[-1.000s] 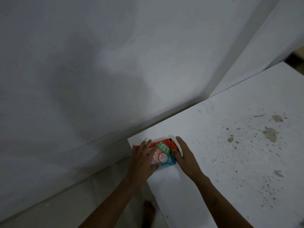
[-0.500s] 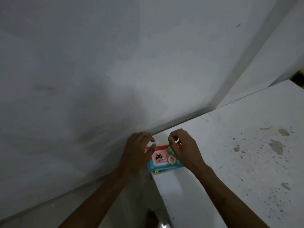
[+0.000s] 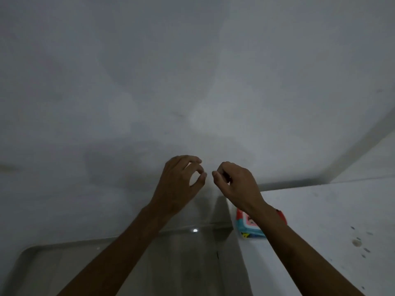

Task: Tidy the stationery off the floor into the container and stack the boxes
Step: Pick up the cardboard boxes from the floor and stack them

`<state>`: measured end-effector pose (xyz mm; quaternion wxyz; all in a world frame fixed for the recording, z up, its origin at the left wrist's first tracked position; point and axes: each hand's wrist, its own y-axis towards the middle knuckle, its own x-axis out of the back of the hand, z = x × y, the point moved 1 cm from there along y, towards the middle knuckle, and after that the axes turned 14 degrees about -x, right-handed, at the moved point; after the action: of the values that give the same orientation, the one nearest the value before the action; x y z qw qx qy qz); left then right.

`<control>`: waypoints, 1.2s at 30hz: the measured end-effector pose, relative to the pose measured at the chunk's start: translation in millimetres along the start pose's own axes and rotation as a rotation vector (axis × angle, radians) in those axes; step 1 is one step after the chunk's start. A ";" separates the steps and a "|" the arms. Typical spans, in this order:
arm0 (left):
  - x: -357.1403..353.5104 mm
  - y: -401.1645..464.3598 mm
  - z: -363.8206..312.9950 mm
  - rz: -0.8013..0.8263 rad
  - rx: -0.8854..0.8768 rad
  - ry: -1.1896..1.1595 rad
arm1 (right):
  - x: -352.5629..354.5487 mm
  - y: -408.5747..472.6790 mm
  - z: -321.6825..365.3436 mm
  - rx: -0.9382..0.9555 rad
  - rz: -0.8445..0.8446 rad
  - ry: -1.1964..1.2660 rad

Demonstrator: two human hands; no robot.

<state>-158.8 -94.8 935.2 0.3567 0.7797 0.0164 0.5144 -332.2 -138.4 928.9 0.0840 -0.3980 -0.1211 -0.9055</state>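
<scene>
Hands, left hand (image 3: pixel 178 182) and right hand (image 3: pixel 237 184), loosely curled and holding nothing above the boxes (image 3: pixel 249 226); I'd check the stack sits square on the ledge (image 3: pixel 320 221).

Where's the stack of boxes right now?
In the head view, the stack of boxes sits lower right on the white ledge's near-left corner, partly under the right forearm.
</scene>
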 end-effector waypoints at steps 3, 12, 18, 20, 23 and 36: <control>41.1 -43.0 12.0 0.000 0.100 -0.002 | -28.8 -8.4 43.4 0.109 0.067 -0.016; 195.6 -257.5 30.3 -0.141 0.513 0.185 | -163.0 -85.8 219.0 0.494 0.430 -0.052; 275.2 -410.1 -6.2 -0.249 0.847 0.390 | -259.3 -163.7 327.7 0.822 0.685 -0.046; 288.3 -447.0 -23.7 -0.280 0.946 0.429 | -283.2 -187.4 354.2 0.898 0.751 -0.041; 302.1 -504.3 -60.4 -0.349 1.123 0.490 | -320.0 -235.0 393.0 1.016 0.874 0.007; 285.7 -627.7 -189.5 -0.590 1.766 0.698 | -419.0 -413.3 469.5 1.465 1.360 0.004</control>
<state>35.6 587.2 842.4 -0.2630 0.5350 0.6909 0.4090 174.3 414.7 862.3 0.8092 -0.2311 -0.3959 -0.3674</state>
